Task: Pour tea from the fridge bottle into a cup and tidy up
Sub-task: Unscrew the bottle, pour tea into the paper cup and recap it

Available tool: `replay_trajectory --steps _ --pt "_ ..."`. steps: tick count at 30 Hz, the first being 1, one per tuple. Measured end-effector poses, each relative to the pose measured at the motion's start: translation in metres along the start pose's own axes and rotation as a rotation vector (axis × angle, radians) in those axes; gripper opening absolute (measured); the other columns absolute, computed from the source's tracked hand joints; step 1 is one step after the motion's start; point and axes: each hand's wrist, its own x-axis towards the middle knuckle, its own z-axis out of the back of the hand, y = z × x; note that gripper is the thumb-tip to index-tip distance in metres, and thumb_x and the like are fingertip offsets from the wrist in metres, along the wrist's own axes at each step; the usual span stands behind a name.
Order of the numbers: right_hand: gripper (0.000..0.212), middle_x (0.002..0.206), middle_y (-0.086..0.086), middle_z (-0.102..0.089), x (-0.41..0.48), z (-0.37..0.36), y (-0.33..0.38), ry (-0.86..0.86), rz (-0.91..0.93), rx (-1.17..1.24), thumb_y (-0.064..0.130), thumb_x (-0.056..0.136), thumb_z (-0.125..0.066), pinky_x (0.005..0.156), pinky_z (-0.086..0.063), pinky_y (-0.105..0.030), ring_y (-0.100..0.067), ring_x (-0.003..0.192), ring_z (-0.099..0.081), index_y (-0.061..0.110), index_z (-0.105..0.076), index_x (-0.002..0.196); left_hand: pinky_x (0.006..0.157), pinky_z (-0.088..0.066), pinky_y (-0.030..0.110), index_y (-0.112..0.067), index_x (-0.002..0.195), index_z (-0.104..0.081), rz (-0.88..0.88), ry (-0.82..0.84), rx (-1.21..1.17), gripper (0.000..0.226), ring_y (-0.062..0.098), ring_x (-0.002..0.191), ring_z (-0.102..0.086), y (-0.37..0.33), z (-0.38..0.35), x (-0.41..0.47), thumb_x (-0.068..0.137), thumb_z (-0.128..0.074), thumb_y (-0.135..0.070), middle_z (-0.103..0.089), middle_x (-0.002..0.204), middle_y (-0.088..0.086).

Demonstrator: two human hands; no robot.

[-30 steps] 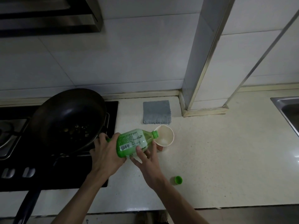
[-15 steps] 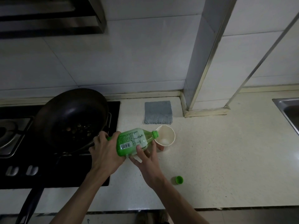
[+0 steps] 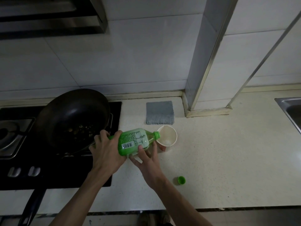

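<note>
On my feed the green bottle [image 3: 135, 141] lies almost on its side above the counter [image 3: 228, 160], a little below the middle of the view, with its open neck pointing to 3 o'clock and reaching over the near rim of the paper cup [image 3: 169, 136]. The left hand [image 3: 107, 152] grips the base end of the bottle, fingers wrapped over the top of it. The right hand [image 3: 148, 160] cradles the shoulder end from below: its fingers are spread and fairly straight, and the thumb lies on the label. The cup stands on the counter, tipped slightly toward the bottle, and a pale pool shows in its bottom. I cannot make out a stream.

The green cap [image 3: 181, 179] sits open side up at 5 o'clock from the right hand, well apart from the cup. A grey cloth [image 3: 160, 112] lies flat at 12 o'clock from the cup, near the wall. At 9 o'clock from the bottle a dark wok [image 3: 71, 118] rests on the black hob [image 3: 61, 173], with food scraps inside. A steel sink [image 3: 291, 108] cuts the frame edge at 3 o'clock.
</note>
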Motion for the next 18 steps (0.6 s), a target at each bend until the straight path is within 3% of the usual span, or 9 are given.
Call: replay_trajectory --steps 15,18 --pt "0.058 0.133 -0.008 -0.061 0.0 -0.008 -0.004 -0.006 -0.009 -0.057 0.019 0.09 -0.067 0.099 -0.049 -0.052 -0.027 0.121 -0.059 0.029 -0.037 0.139 0.091 -0.042 0.055 -0.032 0.134 -0.045 0.044 0.004 -0.042 0.08 0.034 0.119 -0.039 0.011 -0.001 -0.006 0.064 -0.079 -0.049 -0.038 0.125 0.011" --pt "0.062 0.129 -0.006 -0.063 -0.002 -0.011 -0.007 -0.021 0.019 -0.11 0.021 0.087 -0.071 0.093 -0.054 -0.046 -0.025 0.119 -0.061 0.032 -0.038 0.137 0.09 -0.045 0.054 -0.032 0.135 -0.043 0.069 0.027 -0.101 0.084 0.032 0.119 -0.039 0.02 -0.007 -0.012 0.062 -0.082 -0.047 -0.037 0.125 0.009"
